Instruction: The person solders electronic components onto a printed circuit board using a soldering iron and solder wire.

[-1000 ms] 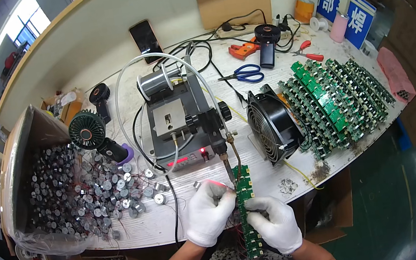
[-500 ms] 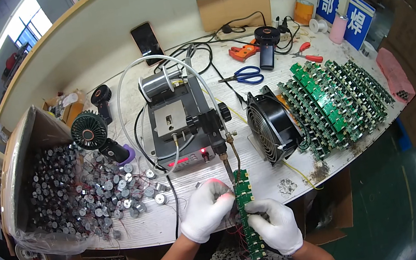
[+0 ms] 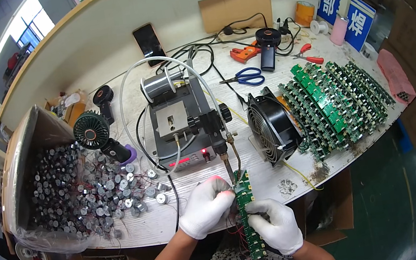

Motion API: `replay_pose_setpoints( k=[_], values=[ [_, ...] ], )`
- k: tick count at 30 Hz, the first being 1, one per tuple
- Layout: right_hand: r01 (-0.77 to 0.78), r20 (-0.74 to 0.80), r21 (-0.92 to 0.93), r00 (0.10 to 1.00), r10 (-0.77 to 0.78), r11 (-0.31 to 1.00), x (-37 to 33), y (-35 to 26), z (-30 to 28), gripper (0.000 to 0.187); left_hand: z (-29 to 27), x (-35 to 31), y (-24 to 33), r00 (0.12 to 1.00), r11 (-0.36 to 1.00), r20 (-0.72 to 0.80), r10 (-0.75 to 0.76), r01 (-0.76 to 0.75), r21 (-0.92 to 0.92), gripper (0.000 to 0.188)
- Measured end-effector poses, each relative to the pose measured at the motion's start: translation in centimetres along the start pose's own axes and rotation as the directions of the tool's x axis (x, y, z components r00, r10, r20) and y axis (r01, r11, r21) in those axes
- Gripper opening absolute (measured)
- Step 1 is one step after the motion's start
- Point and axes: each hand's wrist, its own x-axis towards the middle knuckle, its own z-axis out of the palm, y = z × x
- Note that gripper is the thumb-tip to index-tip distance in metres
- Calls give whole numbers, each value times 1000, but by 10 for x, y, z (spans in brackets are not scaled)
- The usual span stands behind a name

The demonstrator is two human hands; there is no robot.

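A long green circuit board strip [image 3: 254, 241] stands lengthwise in front of me, past the bench's near edge. My right hand [image 3: 276, 227], in a white glove, grips its right edge between thumb and fingers. Over the strip's far end comes the tip of a soldering iron [image 3: 228, 165], clamped on a stand, with a thin brass feed tube [image 3: 236, 152] beside it. My left hand [image 3: 207, 208], also gloved, is pinched close to that tip at the strip's left edge; what its fingers hold is hidden. Red wires [image 3: 239, 233] hang below it along the board.
Left is a plastic-lined box [image 3: 15, 175] spilling small round motors [image 3: 104, 194]. The solder feeder [image 3: 181, 134] with its wire spool stands ahead. A black fan [image 3: 272, 128], stacked circuit boards [image 3: 333, 106], blue scissors [image 3: 246, 77] and red-handled pliers [image 3: 310, 56] lie to the right.
Hardly anything differs. Both hands and the board strip keep their places at the iron's tip, and the whole view has shifted very slightly.
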Motion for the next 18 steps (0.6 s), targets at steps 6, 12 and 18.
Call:
replay_pose_setpoints(
  k=[6, 12, 18],
  values=[
    [15, -8, -18, 1000, -15, 1000, 0, -2, -1, 21, 2, -1, 3, 1000, 1000, -18, -7, 6, -26, 12],
    [74, -17, -61, 997, -75, 995, 1, -4, -2, 21, 2, 1, 5, 1000, 999, -23, 4, -3, 32, 13],
    [114, -27, -90, 993, -116, 989, 2, -4, -1, 21, 3, 3, 5, 999, 996, -43, 33, -29, 87, 14]
  ],
)
